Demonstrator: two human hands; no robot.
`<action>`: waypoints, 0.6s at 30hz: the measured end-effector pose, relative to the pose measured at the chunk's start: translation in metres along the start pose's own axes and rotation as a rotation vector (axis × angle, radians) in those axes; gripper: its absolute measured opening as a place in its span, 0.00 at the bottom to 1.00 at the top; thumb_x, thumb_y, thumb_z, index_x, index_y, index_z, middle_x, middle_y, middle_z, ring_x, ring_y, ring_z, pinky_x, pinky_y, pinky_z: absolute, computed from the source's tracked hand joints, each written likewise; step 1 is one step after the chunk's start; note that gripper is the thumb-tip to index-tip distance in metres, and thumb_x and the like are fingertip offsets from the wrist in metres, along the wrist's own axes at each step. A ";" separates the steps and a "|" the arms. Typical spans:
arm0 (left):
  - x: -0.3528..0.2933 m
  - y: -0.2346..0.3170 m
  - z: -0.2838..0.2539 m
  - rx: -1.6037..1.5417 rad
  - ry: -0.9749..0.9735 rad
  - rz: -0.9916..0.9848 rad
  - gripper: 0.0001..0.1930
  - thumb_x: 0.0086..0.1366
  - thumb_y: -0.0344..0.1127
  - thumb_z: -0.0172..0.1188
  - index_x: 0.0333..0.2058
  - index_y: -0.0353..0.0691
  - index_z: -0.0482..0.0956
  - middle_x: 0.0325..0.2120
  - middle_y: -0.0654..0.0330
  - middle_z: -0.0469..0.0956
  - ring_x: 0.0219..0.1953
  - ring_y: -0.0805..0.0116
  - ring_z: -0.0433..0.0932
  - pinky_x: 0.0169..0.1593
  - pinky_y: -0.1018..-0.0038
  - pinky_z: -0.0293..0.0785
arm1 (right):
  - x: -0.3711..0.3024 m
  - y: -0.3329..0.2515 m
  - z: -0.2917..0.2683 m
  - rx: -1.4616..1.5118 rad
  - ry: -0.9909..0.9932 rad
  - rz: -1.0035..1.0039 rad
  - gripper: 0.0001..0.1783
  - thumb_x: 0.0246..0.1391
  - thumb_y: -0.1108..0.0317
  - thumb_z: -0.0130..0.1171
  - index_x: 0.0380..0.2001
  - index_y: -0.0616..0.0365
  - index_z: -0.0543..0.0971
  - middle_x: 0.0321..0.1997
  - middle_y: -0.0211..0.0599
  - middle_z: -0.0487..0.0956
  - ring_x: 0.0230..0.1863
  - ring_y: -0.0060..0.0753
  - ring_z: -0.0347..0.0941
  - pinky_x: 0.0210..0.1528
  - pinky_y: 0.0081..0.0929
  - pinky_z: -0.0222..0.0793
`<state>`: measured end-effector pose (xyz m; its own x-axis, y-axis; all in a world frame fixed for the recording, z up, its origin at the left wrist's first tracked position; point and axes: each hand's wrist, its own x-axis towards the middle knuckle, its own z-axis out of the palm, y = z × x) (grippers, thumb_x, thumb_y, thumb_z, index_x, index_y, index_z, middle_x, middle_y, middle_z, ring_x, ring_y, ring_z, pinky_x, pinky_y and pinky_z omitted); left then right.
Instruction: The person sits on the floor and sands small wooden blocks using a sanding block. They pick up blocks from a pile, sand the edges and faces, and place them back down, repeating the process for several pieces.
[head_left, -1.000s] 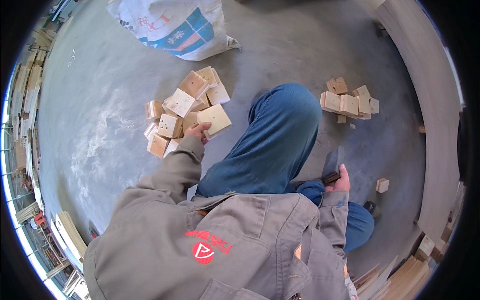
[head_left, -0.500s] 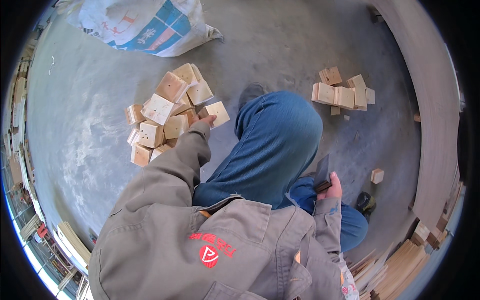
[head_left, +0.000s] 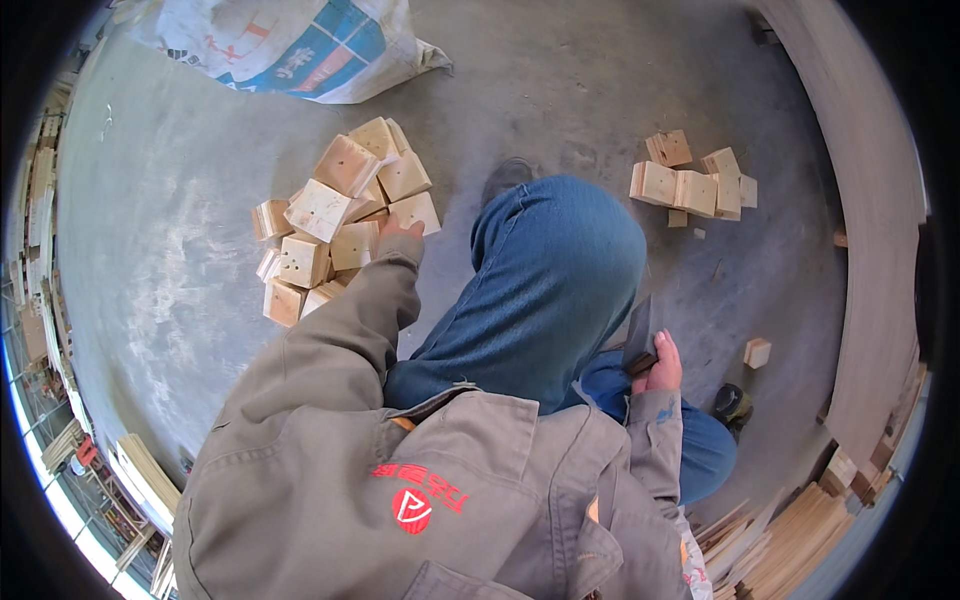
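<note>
On the floor at the left lies a heap of pale wooden blocks [head_left: 318,211], several of them with small holes in their faces. My left hand [head_left: 400,231] reaches to the heap's right side, its fingers closed on the near edge of a square wooden block [head_left: 415,210] that rests against the others. Part of that hand is hidden by the sleeve. Beside my bent knee, my right hand [head_left: 661,367] grips a dark, flat rectangular piece [head_left: 640,338] with a brown lower part; its exact kind cannot be made out.
A smaller group of wooden blocks [head_left: 694,190] lies ahead on the right. One single block [head_left: 757,352] sits near my right shoe [head_left: 731,403]. A white and blue sack [head_left: 390,60] lies at the far left. Thin wood strips [head_left: 790,545] are stacked at the lower right.
My left hand has moved the square block slightly left and away from me, against the heap. The dark piece in my right hand has tilted slightly.
</note>
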<state>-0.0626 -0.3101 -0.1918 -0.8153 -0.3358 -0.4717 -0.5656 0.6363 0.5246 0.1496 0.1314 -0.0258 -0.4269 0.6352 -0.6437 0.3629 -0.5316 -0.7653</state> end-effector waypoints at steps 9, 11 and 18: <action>-0.012 -0.069 0.027 0.062 -0.053 0.078 0.35 0.53 0.49 0.71 0.55 0.30 0.78 0.56 0.40 0.76 0.59 0.47 0.75 0.63 0.61 0.71 | -0.013 -0.005 -0.003 -0.067 0.039 0.006 0.29 0.61 0.65 0.63 0.64 0.65 0.73 0.63 0.47 0.75 0.62 0.39 0.72 0.63 0.36 0.70; 0.015 -0.109 0.033 0.022 -0.053 0.061 0.27 0.52 0.48 0.71 0.45 0.33 0.83 0.43 0.44 0.81 0.48 0.52 0.80 0.53 0.62 0.76 | -0.006 -0.004 -0.005 -0.086 0.075 -0.036 0.28 0.59 0.64 0.65 0.62 0.61 0.76 0.62 0.44 0.77 0.61 0.36 0.72 0.60 0.33 0.70; 0.131 -0.084 -0.013 -0.477 -0.234 0.228 0.18 0.65 0.42 0.65 0.47 0.36 0.83 0.39 0.60 0.85 0.40 0.72 0.80 0.45 0.72 0.77 | -0.024 -0.064 -0.020 0.333 0.020 -0.190 0.29 0.61 0.69 0.63 0.63 0.71 0.72 0.62 0.52 0.75 0.60 0.41 0.73 0.61 0.37 0.71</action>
<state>-0.1239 -0.4166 -0.2886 -0.9048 -0.0297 -0.4248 -0.4162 0.2729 0.8674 0.1533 0.1613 0.0392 -0.4428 0.7490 -0.4928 -0.0110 -0.5542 -0.8323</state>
